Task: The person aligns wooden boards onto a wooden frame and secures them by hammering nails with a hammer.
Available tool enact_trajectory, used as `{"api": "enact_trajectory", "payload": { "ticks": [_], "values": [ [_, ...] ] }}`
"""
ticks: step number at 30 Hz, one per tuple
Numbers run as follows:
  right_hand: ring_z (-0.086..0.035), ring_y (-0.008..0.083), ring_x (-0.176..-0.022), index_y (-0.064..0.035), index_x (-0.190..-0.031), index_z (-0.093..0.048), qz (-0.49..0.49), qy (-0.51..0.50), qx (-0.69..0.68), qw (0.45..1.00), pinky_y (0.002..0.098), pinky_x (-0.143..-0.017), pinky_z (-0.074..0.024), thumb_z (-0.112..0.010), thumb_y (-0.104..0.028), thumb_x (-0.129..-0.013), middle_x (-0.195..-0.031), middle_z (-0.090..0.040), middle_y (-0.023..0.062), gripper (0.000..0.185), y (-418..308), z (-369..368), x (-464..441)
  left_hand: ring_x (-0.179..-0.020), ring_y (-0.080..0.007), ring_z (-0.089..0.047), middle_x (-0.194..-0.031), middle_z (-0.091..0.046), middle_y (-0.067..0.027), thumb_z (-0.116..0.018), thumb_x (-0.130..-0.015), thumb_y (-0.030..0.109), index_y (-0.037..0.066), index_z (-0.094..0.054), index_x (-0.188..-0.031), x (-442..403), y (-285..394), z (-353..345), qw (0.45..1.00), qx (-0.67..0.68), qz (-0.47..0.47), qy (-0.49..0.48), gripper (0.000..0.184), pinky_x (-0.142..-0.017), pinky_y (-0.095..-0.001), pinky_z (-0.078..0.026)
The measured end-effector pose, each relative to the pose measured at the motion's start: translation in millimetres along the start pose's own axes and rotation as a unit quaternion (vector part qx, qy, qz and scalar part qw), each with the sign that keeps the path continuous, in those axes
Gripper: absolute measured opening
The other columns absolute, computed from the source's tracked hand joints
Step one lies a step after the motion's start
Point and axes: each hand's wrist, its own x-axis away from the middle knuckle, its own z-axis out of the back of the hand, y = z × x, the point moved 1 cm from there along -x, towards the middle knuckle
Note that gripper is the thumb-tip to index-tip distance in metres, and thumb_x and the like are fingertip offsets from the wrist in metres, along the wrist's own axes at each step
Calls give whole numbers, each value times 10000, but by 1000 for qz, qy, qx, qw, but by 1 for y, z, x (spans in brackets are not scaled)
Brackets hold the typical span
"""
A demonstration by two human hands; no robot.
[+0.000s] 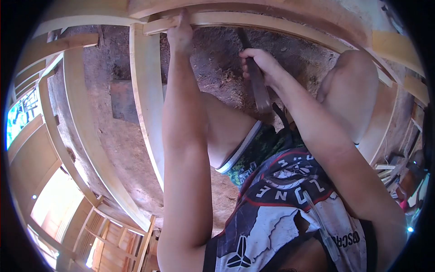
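Observation:
My left hand reaches up to a pale wooden strip in the frame at the top of the view. Its fingers are closed around the strip near its left end, one finger lying over the upper side. My right hand is wrapped around a long, dark, flat bar, wider at the end nearer my body. The bar slants up from near my lap, its narrow far end just below the strip. Whether it is wood or metal I cannot tell.
Pale upright boards of the frame stand left of my left arm. Another long board runs further left. Below lies a dirt floor with scattered shavings. My bent knee is at the right. Slatted wooden pieces stand at lower left.

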Motion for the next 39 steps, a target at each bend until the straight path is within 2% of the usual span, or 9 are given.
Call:
{"api": "enact_trajectory", "payload": {
  "ticks": [6,9,12,23,27,29,33,35,39],
  "values": [
    [-559,142,-578,-76,-829,-596,17,31,37,999,325,-530,-502,-675,-192,-865,-701,-574,17,144,-3,3,6,-937,-276,-623,-1177,-648,-242,-641,-887,620,-193,-550,-1254,-6,-6,-5,996,43,75,1,897,-819,-378,-500],
    [-556,145,-573,-73,-825,-597,12,21,17,1000,323,-530,-498,-684,-188,-857,-694,-575,23,148,0,4,4,-962,-290,-617,-1197,-635,-242,-644,-883,623,-181,-523,-1292,-17,-15,-5,1000,-3,13,21,910,-839,-381,-495],
    [-555,149,-570,-72,-818,-600,51,22,39,998,326,-529,-493,-692,-192,-848,-686,-576,29,155,2,6,5,-452,-116,-338,-563,-372,10,-657,-901,580,65,-600,-914,-10,-7,-5,999,28,19,29,518,-405,-296,-238],
    [-554,176,-539,-87,-727,-592,-23,22,2,999,348,-518,-463,-677,-247,-862,-648,-585,42,226,3,17,8,-447,-86,-311,-678,-482,-30,-567,-982,509,130,-540,-1239,4,7,-6,989,116,89,-23,459,-383,-248,-201],
    [-549,182,-532,-87,-730,-593,-11,38,-1,999,352,-519,-455,-671,-246,-865,-646,-585,43,223,6,22,5,-445,-83,-301,-701,-498,-37,-548,-994,506,146,-542,-1249,4,5,-7,992,102,68,-31,441,-379,-241,-202],
    [-550,179,-547,-82,-738,-598,7,69,25,997,361,-528,-454,-669,-243,-859,-651,-582,44,214,6,18,5,-425,-106,-328,-582,-358,25,-670,-923,492,33,-608,-1033,1,3,-6,988,129,79,10,475,-380,-287,-226],
    [-558,178,-574,-78,-751,-606,4,103,33,994,366,-537,-454,-668,-242,-853,-663,-583,45,203,-3,3,35,-450,-115,-363,-641,-450,-7,-660,-928,498,13,-620,-1097,3,1,-4,989,137,45,-23,515,-390,-295,-261],
    [-569,175,-603,-76,-762,-611,-29,67,22,997,380,-555,-463,-668,-253,-852,-674,-585,44,207,-12,-11,63,-601,-168,-530,-825,-607,-99,-661,-925,505,-40,-612,-1215,4,5,-8,988,148,46,22,620,-492,-322,-425],
    [-538,149,-528,-69,-782,-592,-33,-38,45,998,308,-498,-442,-647,-214,-865,-637,-545,34,177,-19,-23,128,-876,-248,-626,-1117,-655,-186,-672,-917,518,-99,-560,-1313,3,-1,-11,985,168,0,26,742,-748,-373,-528]
  ]
}}
